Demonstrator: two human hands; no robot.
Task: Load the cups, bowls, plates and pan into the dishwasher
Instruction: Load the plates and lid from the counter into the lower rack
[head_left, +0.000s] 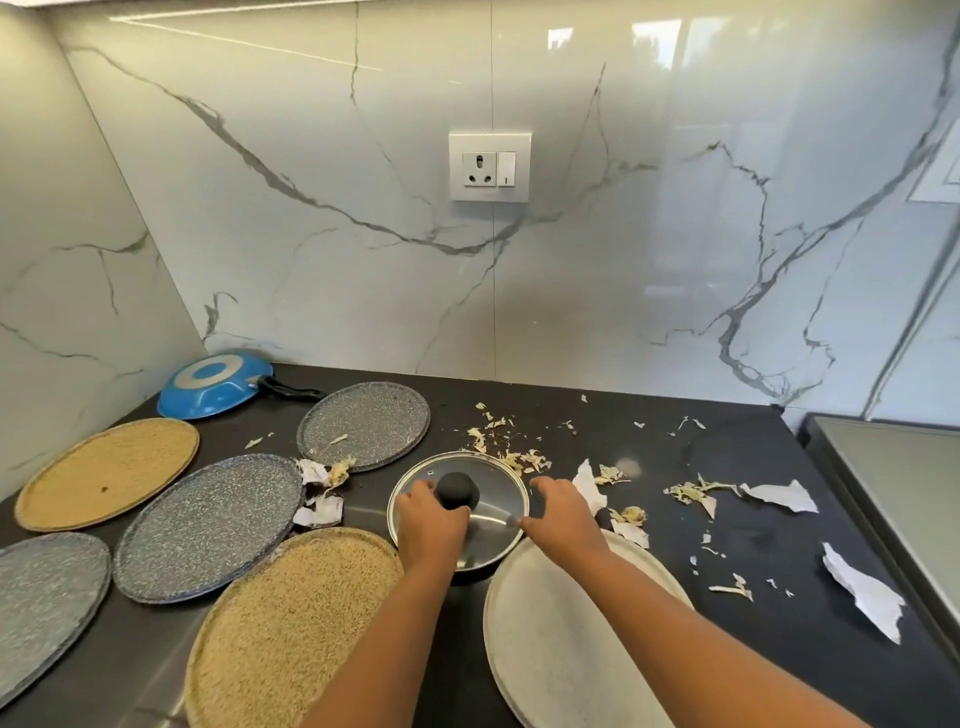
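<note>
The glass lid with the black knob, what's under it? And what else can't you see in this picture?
Head view only:
- Under the glass lid: glare and the left hand hide it, so the contents are unclear.
- Right hand: its fingertips curl past the lid's rim, grip uncertain.
- Grey plate: cut off by the left edge.
- Blue pan: lies bottom up, inside hidden.
- Dishwasher: not in view.

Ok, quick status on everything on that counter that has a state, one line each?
Glass lid: sits on a dark pot, both hands at it.
Left hand: at the black knob.
Right hand: at the lid's right rim.
Blue pan: upside down, back left corner.
Six plates, e.g.: flat on the counter.
Wall socket: nothing plugged in.
</note>
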